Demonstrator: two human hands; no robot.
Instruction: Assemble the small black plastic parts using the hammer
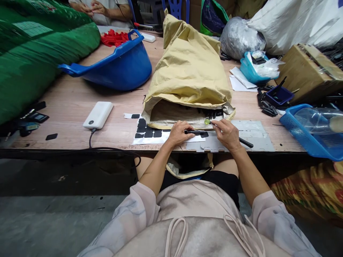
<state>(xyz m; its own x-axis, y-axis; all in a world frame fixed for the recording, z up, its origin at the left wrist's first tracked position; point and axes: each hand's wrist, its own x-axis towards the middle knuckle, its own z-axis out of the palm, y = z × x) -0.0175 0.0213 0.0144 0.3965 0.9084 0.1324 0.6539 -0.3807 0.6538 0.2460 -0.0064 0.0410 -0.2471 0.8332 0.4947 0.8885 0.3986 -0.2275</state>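
My left hand (180, 131) is closed around one end of a slim black stick-like part (197, 132), held just above the table's front edge. My right hand (227, 133) grips a tool with a black handle (245, 142) and a small round yellow-green head (207, 121). That head is close to the black part, though I cannot tell whether they touch. Under and beside my left hand lies a white backing sheet (171, 140) carrying several black rounded-square stickers (148, 132). Just beyond both hands a yellow sack (191, 75) lies with its mouth towards me, dark pieces inside.
A white power bank (98, 115) with a cable and a tilted blue basin (120, 67) are on the left. To the right stand a blue basket (311, 132), a small dark-blue tray (280, 95) and a cardboard box (308, 75). Another person's hands (93, 8) show at the far side.
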